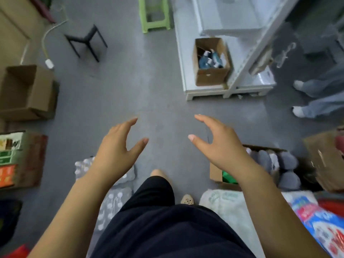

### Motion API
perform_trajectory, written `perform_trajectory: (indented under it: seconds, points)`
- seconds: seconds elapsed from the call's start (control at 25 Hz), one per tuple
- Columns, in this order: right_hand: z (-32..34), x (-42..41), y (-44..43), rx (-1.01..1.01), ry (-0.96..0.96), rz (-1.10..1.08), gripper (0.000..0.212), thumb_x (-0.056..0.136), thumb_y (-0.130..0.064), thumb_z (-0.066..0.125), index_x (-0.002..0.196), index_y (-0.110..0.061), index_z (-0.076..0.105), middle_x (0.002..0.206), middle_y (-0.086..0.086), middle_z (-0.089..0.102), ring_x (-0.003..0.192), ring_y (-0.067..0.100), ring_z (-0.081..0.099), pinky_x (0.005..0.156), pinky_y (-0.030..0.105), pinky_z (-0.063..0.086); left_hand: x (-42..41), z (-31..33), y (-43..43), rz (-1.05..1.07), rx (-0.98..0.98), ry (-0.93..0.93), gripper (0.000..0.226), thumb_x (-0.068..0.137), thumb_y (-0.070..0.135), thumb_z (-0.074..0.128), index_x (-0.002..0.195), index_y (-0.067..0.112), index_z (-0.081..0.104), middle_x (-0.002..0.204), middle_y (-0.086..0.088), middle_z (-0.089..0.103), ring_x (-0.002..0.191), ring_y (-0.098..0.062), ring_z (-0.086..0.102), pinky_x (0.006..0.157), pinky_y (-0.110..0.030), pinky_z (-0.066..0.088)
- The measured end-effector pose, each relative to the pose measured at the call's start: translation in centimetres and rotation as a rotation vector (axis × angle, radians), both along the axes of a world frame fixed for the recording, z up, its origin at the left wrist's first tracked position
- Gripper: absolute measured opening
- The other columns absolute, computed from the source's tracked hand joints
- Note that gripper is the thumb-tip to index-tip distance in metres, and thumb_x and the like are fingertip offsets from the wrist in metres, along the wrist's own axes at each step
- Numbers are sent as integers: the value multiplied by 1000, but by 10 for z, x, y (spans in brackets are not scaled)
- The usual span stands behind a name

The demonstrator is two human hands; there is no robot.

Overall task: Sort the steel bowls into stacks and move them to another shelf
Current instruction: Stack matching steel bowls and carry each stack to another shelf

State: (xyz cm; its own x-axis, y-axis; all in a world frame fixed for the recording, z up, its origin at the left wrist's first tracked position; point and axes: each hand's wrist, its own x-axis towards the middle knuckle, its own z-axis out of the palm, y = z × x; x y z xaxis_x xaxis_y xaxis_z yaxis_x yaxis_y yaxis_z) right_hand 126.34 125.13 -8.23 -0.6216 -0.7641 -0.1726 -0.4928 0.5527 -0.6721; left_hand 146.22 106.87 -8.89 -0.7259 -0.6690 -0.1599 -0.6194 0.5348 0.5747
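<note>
The grey floor fills most of the view. On its far right part stands a white shelf rack. A big open cardboard box stands at the left edge of the floor. A smaller cardboard box sits on the near corner of the lowest board of the rack. A green stool and a black stool stand at the far side. My left hand and my right hand hang above the floor, palms turned to each other, fingers straight, thumbs spread, holding nothing. Where the steel bowls are, I cannot tell.
</note>
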Motion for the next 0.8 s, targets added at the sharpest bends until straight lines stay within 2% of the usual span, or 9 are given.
perform_trajectory:
  seconds: [0.16,0.32,0.44,0.64,0.8]
  points:
    - [-4,-25,-101,-9,-31,121,61,96,-35,70,151,-26,47,153,-10,49,142,6,42,105,9,24,1,-5,-80,122,-19,-24,66,95,48,65,153,24,43,153,3,51,144,-19,42,114,-36,35]
    - [13,-57,-225,-123,-64,84,60,96,-36,70,151,-30,47,150,-13,50,140,3,42,116,23,33,-24,10,-202,161,-123,13,68,96,50,62,154,23,41,154,2,50,145,-19,41,117,-42,36]
    - [28,-71,-303,-173,-83,71,59,96,-38,70,150,-33,48,141,-21,48,134,-5,39,115,23,33,-47,28,-278,114,-176,17,68,96,51,61,155,22,41,154,3,49,145,-19,41,118,-41,36]
    - [36,-118,-371,-190,-87,-9,57,95,-40,70,148,-35,49,146,-19,49,134,-5,41,117,25,34,-108,51,-363,43,-193,75,66,97,50,60,154,21,42,153,3,50,146,-19,40,119,-43,35]
    - [33,-179,-421,-174,-64,-64,59,95,-40,70,149,-37,47,143,-21,47,133,-4,42,115,26,34,-172,54,-416,7,-213,122,66,97,48,61,154,21,42,154,3,49,147,-18,37,118,-36,31]
